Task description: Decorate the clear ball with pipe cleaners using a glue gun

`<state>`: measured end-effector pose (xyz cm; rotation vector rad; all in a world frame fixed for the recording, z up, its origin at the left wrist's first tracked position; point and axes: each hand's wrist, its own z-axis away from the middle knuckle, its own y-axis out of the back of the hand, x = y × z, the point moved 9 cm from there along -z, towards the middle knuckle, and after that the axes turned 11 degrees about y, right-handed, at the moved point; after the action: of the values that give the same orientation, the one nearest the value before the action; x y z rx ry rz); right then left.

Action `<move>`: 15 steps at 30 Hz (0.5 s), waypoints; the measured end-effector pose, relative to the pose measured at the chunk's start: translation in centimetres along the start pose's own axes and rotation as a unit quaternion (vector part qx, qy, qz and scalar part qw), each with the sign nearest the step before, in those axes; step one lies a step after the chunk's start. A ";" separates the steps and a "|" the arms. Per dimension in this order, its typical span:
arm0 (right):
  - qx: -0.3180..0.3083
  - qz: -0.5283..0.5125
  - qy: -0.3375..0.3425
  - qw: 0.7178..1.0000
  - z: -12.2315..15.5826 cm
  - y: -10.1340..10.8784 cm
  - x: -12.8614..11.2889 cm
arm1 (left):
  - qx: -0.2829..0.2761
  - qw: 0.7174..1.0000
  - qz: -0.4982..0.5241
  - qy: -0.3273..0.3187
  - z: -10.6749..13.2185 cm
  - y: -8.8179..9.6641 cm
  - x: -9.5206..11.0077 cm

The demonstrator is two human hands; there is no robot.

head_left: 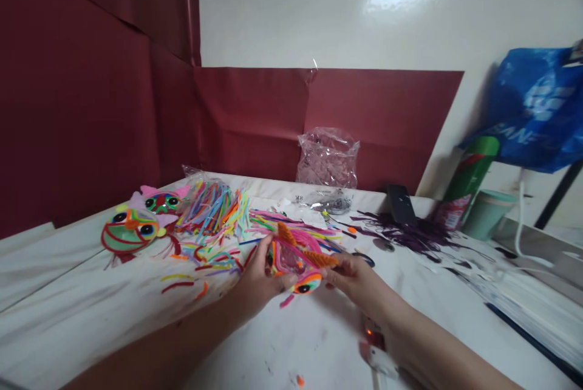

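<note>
A pink and orange animal-face craft (298, 259) is held above the table between both hands. It has orange ears, bulging black-centred eyes and a see-through middle. My left hand (263, 271) closes on its left edge, thumb at the lower front. On the other side, the fingers of my right hand (348, 274) pinch the rim beside the right ear and eye. Loose fuzzy pipe cleaners (214, 256) in many colours lie beyond and left of my hands. A black loop like a scissor handle (365, 258) shows just behind my right hand.
Finished-looking animal faces (132, 232) stand at left, beside a bundle of pipe cleaners (209, 205). Clear plastic bags (328, 159) are at the back. Dark purple strips (410, 235), a phone-like black slab (401, 205) and a pale green cup (489, 214) sit right. A lit device (376, 338) lies under my right forearm.
</note>
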<state>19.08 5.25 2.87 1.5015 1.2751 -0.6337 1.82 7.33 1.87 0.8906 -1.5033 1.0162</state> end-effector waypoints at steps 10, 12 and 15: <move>-0.022 0.080 -0.003 0.997 0.5 -0.8 -0.8 | 0.022 0.998 0.005 0.061 -0.2 -0.7 -0.6; -0.021 0.082 -0.006 0.996 0.6 -0.9 -1.0 | 0.022 0.997 0.001 0.069 -0.1 -0.9 -0.7; -0.018 0.085 -0.013 0.996 0.7 -1.1 -1.1 | 0.020 0.997 -0.002 0.070 0.0 -1.1 -0.6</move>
<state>17.88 4.04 3.20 1.5477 1.1192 -0.5151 2.91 6.95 1.38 0.8328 -1.3664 1.0877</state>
